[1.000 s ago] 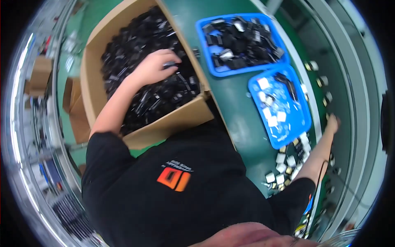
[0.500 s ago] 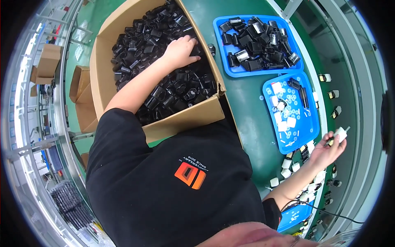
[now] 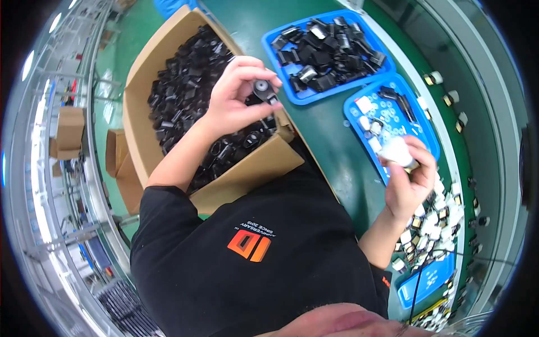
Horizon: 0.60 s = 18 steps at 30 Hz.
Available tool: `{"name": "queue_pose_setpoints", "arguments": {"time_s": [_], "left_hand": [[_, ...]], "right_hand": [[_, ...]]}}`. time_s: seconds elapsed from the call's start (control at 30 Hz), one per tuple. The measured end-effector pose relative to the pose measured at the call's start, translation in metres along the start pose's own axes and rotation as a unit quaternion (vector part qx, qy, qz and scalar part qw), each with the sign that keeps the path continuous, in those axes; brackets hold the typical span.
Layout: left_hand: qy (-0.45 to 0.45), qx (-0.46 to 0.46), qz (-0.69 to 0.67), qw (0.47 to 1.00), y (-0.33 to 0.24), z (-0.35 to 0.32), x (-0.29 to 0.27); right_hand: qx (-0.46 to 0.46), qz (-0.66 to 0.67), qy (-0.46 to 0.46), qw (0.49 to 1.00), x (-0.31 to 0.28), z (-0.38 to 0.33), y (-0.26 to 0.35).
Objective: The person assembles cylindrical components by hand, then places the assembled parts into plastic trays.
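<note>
Left hand [image 3: 233, 98] pinching black part [image 3: 261, 89] above cardboard box [image 3: 147, 84]; right hand [image 3: 409, 180] clamped on white part [image 3: 396, 150].

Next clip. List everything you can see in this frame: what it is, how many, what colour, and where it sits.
cardboard box: one large, brown, open, left of the green bench, full of small black parts
black part: one, pinched in the left hand over the box
upper tray: one, blue, top centre, holding dark parts
lower tray: one, blue, right of centre, holding white and black pieces
white part: one, held in the right hand
loose white parts: many, piled on the bench at right
small boxes: two, brown, far left
left hand: raised above the box
right hand: raised by the lower tray
</note>
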<state>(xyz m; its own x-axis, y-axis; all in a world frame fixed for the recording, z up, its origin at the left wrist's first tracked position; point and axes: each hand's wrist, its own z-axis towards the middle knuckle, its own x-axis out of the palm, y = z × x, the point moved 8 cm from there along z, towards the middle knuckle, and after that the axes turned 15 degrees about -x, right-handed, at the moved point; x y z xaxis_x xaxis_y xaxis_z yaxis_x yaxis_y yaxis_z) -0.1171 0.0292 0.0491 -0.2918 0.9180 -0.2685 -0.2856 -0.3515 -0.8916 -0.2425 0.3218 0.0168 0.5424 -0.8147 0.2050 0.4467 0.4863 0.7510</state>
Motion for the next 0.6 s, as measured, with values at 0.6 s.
{"name": "queue_pose_setpoints", "arguments": {"time_s": [0.6], "left_hand": [[0.152,0.048,0.112,0.981,-0.034,0.055,0.152]], "right_hand": [[0.145,-0.073,-0.065,0.985,-0.007,0.0,0.015]]}}
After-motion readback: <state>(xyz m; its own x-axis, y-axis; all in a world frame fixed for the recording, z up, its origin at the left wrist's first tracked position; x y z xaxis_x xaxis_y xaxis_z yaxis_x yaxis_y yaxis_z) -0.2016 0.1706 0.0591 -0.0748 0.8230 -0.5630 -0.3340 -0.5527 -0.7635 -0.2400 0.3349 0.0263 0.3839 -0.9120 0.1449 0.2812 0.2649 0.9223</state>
